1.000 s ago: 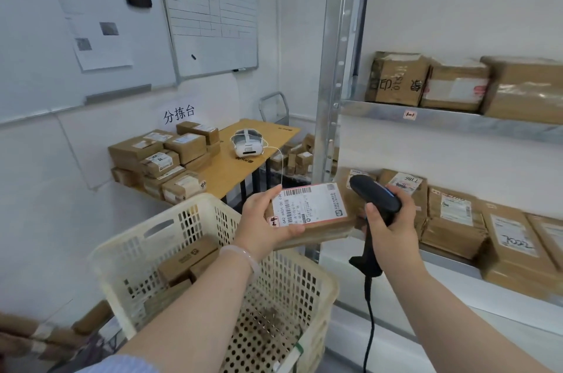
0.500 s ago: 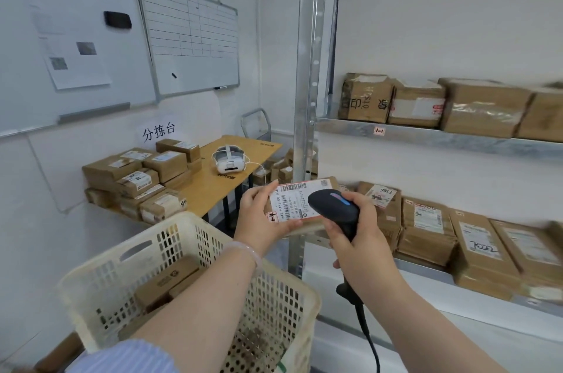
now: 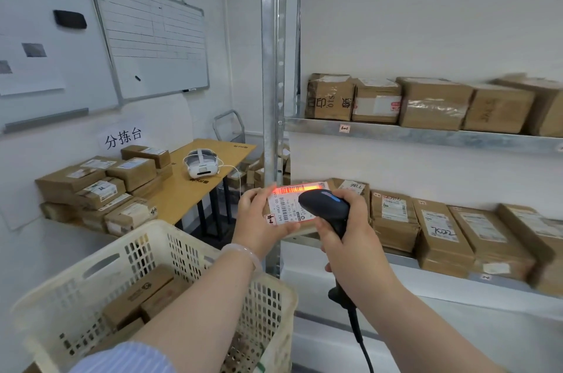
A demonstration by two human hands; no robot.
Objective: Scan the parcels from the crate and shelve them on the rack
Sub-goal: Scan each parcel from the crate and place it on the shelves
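A: Head view. Risks?

B: Holding parcel [image 3: 289, 209] in left grip [image 3: 259, 220], clamped on its near end, label up, just in front of rack post [image 3: 272, 68]. Clamping scanner [image 3: 323, 205] in right grip [image 3: 350, 238], throwing red light across the top barcode. Could misread: aiming at the label's far edge, with a second barcode just below. Could also drop it, gripping one end only.

A: Anything else?

B: May snag cable [image 3: 356, 330] on the crate [image 3: 54, 296] corner when swinging to the shelf.

A: Containers?

B: In crate: several brown parcels [image 3: 137, 296] unscanned, so probably far from done. On lower shelf [image 3: 396, 258]: tight row of parcels. Cannot tell free space behind the grips. On upper shelf [image 3: 426, 133]: another row. On counter [image 3: 195, 190]: stacked parcels [image 3: 100, 184], white headset [image 3: 201, 162].
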